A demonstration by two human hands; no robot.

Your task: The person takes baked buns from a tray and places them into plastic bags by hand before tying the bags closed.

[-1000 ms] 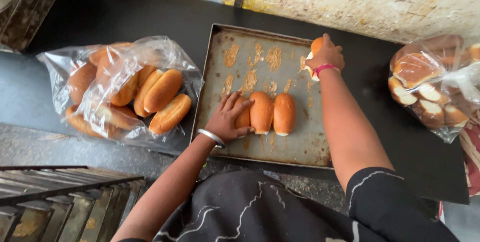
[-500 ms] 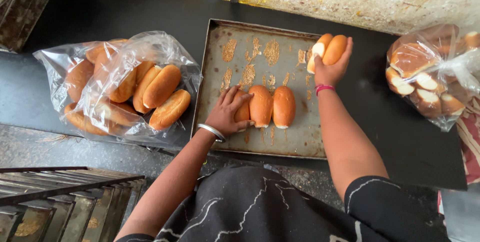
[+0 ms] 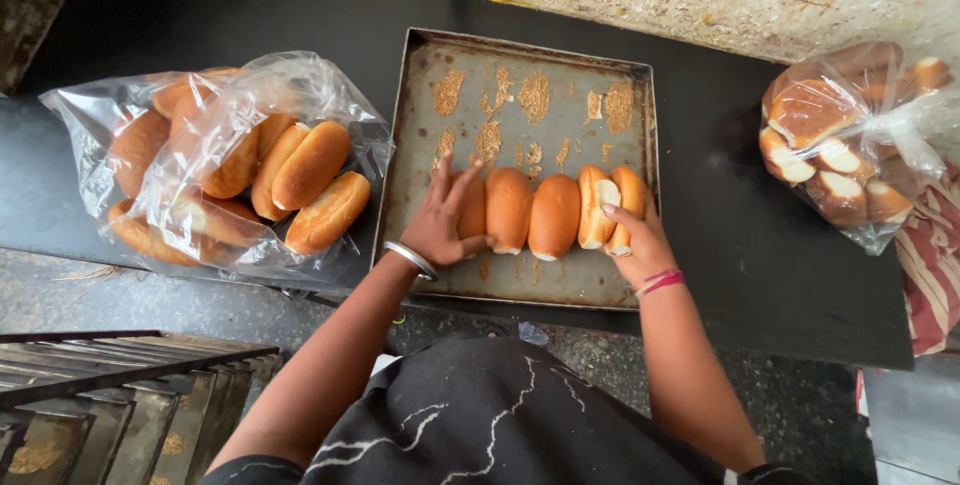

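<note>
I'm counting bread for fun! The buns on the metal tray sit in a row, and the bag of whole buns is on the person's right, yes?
Not quite. The head view shows the bag of whole buns on the person's left. The buns do sit in a row on the metal tray.

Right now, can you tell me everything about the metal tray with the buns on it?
The tray is a rectangular metal pan with a low raised rim, dull grey and worn, with rusty-looking edges. It lies flat on a dark counter, between two clear bags of buns. Patches of brown crumbs dot its far half. A row of golden buns lies across its near half. The left hand presses the row's left end; the right hand holds the two buns at the right end.
</note>
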